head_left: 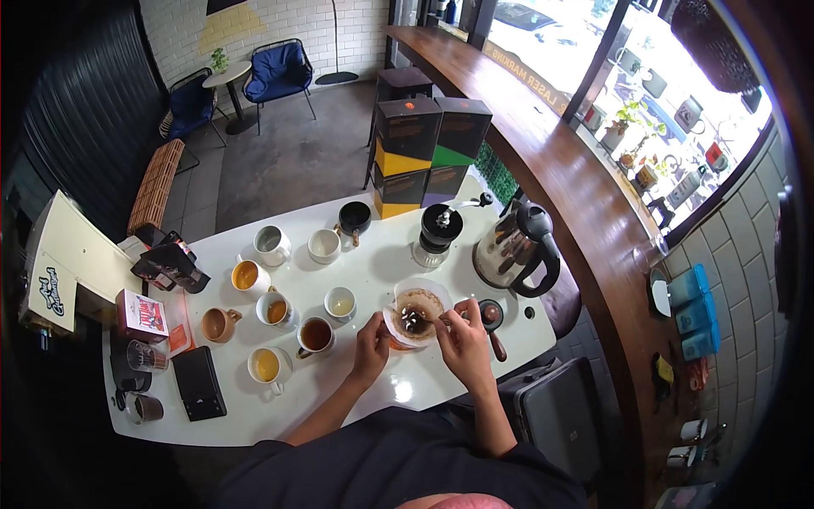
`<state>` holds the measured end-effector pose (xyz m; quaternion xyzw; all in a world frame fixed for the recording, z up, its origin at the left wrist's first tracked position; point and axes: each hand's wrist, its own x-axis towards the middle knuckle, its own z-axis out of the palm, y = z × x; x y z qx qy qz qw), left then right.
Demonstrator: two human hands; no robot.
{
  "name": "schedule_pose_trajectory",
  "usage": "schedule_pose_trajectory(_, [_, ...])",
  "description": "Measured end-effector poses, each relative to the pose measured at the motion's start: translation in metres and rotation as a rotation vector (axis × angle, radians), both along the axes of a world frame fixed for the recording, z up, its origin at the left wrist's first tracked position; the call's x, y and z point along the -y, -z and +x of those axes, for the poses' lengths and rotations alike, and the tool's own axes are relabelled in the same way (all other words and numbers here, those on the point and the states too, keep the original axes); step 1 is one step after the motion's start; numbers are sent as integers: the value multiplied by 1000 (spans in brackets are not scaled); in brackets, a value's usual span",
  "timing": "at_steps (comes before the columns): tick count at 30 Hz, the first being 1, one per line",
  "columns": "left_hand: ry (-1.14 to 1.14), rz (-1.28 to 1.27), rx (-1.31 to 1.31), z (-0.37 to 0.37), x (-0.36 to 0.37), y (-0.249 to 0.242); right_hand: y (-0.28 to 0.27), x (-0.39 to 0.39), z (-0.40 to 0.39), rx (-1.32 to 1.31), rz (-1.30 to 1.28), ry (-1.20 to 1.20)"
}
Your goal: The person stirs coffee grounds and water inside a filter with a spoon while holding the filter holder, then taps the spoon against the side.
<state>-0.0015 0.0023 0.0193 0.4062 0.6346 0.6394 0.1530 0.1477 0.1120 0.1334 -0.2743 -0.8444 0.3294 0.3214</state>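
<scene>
A white coffee dripper (407, 339) stands near the table's front right, with a paper filter (420, 288) inside and brown wet grounds lining it. My left hand (371, 352) is at the dripper's left side, its fingers closed on the rim. On the right side, my right hand (464, 338) is pinched over the filter's edge; what lies between its fingertips is too small to make out. Behind the dripper stands a manual grinder (441, 227) with a crank. A dark round tool with a wooden handle (498, 348) lies just right of my right hand.
Several cups surround the left side, among them a glass of dark tea (316, 335) and a white cup (341, 303). A steel kettle (511, 248) stands at the right, stacked black boxes (409, 127) at the back, and a black scale (199, 383) at the left.
</scene>
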Motion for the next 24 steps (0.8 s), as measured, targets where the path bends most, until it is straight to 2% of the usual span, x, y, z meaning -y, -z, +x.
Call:
schedule_pose_trajectory(4, [-3,-29,-2,1,1,-6,-9,1,0,48,53,-19])
schedule_pose_trajectory(7, [-25,-6,-25,0,-1,2,-10,3,1,29,-30,-39])
schedule_pose_trajectory(11, [-6,-9,31,1,-2,4,-8,3,4,39,67,-28])
schedule_pose_trajectory(13, [-37,101,-22,1,-8,8,-15,6,5,54,37,-47])
schedule_pose_trajectory(18, [-34,33,-11,4,-2,-7,-11,6,6,86,63,-20])
schedule_pose_trajectory(24, [-30,32,14,3,-2,0,-7,9,7,85,62,-16])
